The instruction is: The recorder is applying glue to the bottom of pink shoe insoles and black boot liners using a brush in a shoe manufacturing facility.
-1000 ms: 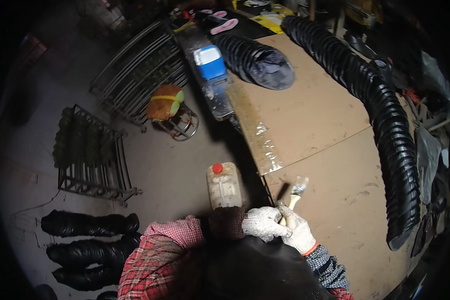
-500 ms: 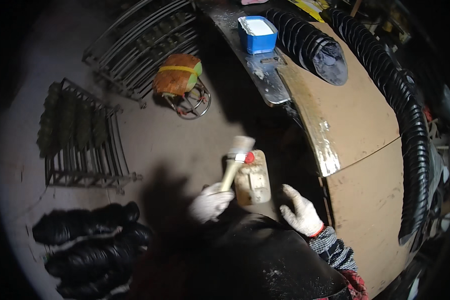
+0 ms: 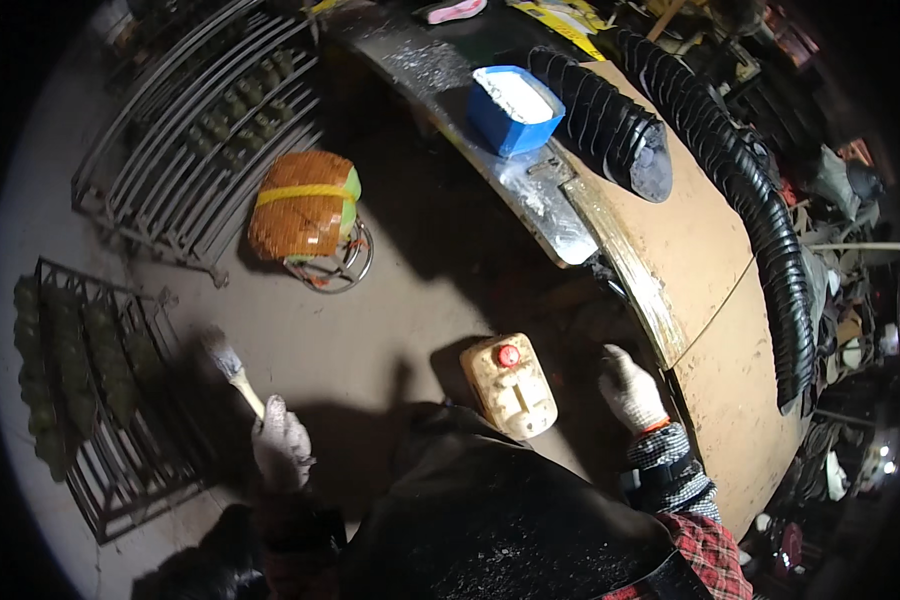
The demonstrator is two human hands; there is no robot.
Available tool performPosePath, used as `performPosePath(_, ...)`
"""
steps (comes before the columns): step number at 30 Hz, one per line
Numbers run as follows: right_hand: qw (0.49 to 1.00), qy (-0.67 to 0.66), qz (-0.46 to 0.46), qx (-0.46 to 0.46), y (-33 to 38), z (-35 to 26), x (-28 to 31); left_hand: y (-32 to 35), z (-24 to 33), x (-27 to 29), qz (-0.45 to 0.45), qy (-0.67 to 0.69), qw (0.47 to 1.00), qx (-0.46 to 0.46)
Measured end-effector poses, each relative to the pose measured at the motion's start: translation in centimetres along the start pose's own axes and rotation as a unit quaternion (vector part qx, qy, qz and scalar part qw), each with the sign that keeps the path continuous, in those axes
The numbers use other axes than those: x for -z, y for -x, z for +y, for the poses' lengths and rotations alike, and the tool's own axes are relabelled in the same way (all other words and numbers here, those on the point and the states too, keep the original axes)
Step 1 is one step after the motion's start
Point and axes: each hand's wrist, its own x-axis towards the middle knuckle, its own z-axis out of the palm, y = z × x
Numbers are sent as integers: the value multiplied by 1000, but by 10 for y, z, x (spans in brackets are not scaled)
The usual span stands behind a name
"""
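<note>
A paintbrush [image 3: 232,368] is gripped in the gloved left hand [image 3: 282,443], whose fingers are closed around the lower end of its pale wooden handle. The brush is tilted up and to the left, so that its broad, light-coloured bristle head is held above the concrete floor [image 3: 370,330], near the corner of a wire rack [image 3: 100,420] filled with dark green pieces. The bristles look worn and smeared.

The gloved right hand [image 3: 632,388] is held with its fingers loosely spread and nothing in its grasp, just beside the lower edge of the workbench [image 3: 690,240]; whether the edge is touched cannot be told. Between the two hands, a cream plastic jug [image 3: 510,388] with a red cap is laid on the floor. A blue tub [image 3: 513,108] of white paste is set at the bench's far edge, beside a row of black soles [image 3: 610,130].
</note>
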Motion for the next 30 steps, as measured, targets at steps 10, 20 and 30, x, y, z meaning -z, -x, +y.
performPosePath(10,956,-4,244,-161,-116,70,70,-124,42,-148,-65,-72,994,48)
performPosePath(20,858,268,438,-11,-230,50,315,-307,70,-304,-170,-86,981,-30)
performPosePath(30,792,417,444,-36,-284,-11,550,-404,-16,-615,-452,-199,868,-54)
